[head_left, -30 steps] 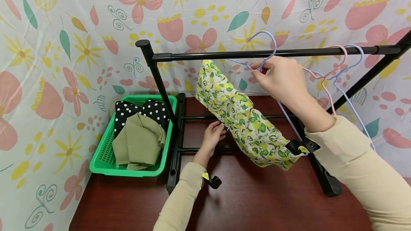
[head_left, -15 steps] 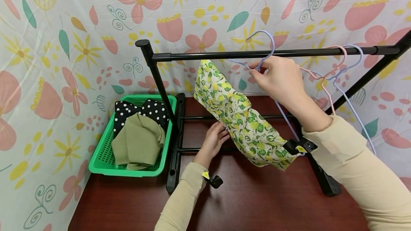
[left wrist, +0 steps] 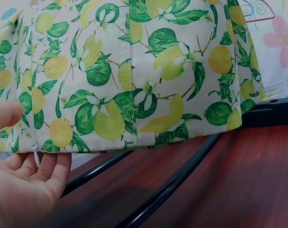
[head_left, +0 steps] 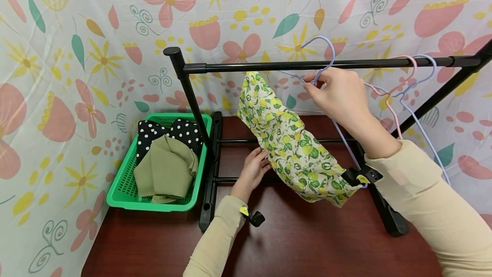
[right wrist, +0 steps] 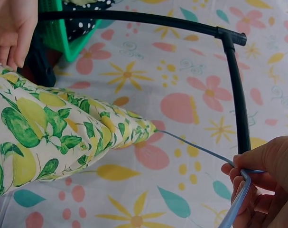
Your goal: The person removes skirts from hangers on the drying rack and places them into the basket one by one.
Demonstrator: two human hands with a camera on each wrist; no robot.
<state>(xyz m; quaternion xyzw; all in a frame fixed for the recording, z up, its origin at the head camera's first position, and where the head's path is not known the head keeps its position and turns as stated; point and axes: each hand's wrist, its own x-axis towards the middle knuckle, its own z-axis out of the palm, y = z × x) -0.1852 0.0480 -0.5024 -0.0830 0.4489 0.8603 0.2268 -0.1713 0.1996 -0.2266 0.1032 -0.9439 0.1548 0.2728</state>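
Note:
A light blue clothes hanger (head_left: 329,48) has its hook over the black rack's top bar (head_left: 246,67). My right hand (head_left: 341,95) pinches the hanger just below the hook with thumb and fingers, as the right wrist view also shows. From the hanger hangs a white garment with a lemon print (head_left: 294,144), slanting down to the right. My left hand (head_left: 253,168) is at the garment's lower left edge. In the left wrist view its fingers (left wrist: 51,171) lie loosely under the hem, the thumb apart from them in front of the cloth. A small white pull (left wrist: 37,156) dangles at the hem.
Pink (head_left: 413,65) and blue hangers (head_left: 434,67) hang at the bar's right end. Left of the rack, a green basket (head_left: 115,198) holds folded olive cloth (head_left: 165,170) and black polka-dot cloth (head_left: 186,131). The rack's feet (head_left: 207,208) stand on a dark red tabletop (head_left: 292,243).
My left hand has shifted slightly at the garment's edge, its fingers spreading and then easing. The garment has swung a little to the right. My right hand keeps its hold on the hanger.

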